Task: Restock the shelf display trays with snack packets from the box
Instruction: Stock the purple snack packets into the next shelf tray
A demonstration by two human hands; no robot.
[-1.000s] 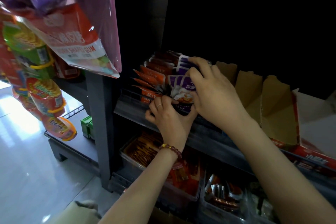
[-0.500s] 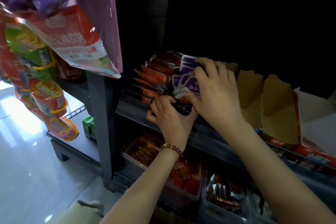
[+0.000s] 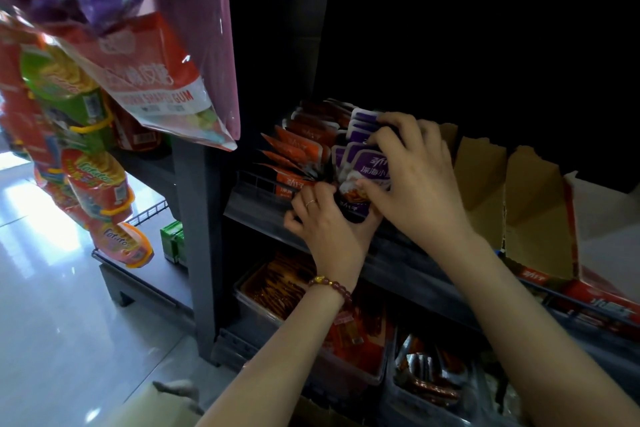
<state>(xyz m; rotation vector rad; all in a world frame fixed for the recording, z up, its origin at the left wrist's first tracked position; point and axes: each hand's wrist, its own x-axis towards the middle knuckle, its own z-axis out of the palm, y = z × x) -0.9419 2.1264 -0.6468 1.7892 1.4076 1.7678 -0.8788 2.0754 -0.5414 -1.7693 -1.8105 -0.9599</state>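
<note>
On the dark middle shelf (image 3: 263, 215) stand two rows of small snack packets: orange ones (image 3: 298, 149) on the left, purple ones (image 3: 363, 156) on the right. My right hand (image 3: 415, 177) lies over the purple row, fingers curled round the upper packets and thumb pinching the front one. My left hand (image 3: 329, 222) is below at the row's front edge, fingers curled against the front purple packet's base. The tray under the packets is hidden.
Torn cardboard display boxes (image 3: 533, 208) stand to the right on the same shelf. Clear bins of red snacks (image 3: 311, 291) fill the shelf below. Hanging snack bags (image 3: 104, 87) crowd the upper left. A cardboard box corner (image 3: 162, 402) shows at the bottom, beside shiny floor (image 3: 52, 305).
My right hand has slid slightly right and down along the purple packets. My left hand stays at the row's front edge.
</note>
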